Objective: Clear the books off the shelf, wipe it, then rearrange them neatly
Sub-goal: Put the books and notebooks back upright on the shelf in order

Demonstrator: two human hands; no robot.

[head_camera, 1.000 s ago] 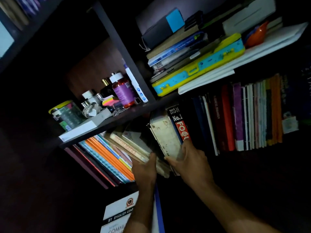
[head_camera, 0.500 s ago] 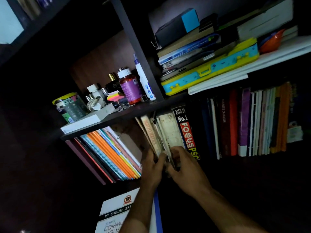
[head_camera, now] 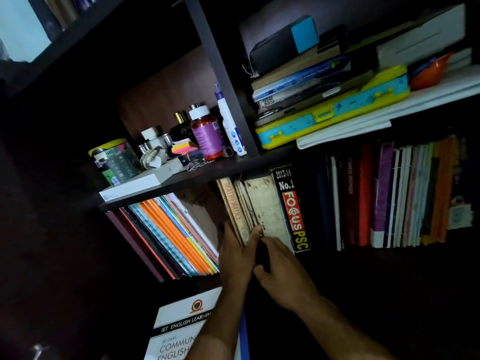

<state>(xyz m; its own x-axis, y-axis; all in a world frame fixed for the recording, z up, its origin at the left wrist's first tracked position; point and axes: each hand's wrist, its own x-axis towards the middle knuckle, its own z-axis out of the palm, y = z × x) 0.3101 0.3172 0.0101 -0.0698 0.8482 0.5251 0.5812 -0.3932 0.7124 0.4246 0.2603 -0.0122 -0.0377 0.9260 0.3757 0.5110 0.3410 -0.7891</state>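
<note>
Books on the lower shelf (head_camera: 181,184): worn cream-spined book (head_camera: 267,206) stands upright mid-shelf, with a few thin tattered books (head_camera: 245,203) and a tan "MATHEMATICS" book (head_camera: 230,206) against its left side. Black "FOCUS PSC" book (head_camera: 293,206) touches its right side.

Left hand (head_camera: 235,255): fingers straight, pressed together, pointing up. Fingertips lie on the lower spines of the thin tattered books and the MATHEMATICS book. One finger reaches up to the bottom left edge of the cream spine. Flat contact, no curl round anything.

Right hand (head_camera: 279,268): knuckles toward camera, fingers curled at the foot of the cream-spined book, just left of the FOCUS PSC spine. Thumb tucked toward the left hand. Area is dark and slightly blurred; cannot tell whether it pinches the book or only presses on it.

Both hands touch each other side by side at the base of that group.

Left of the group: a gap showing the brown back panel, then leaning notebooks (head_camera: 171,235), orange and blue spines, tilted left. Right of FOCUS PSC: upright row (head_camera: 389,198), dark, red, purple, white, orange spines.

Shelf above: bottles (head_camera: 206,133), patterned tin (head_camera: 114,159), white box (head_camera: 140,183) on the left; yellow-and-blue case (head_camera: 337,110) under stacked books on the right. White English learning booklet (head_camera: 179,326) below, behind the left forearm.
</note>
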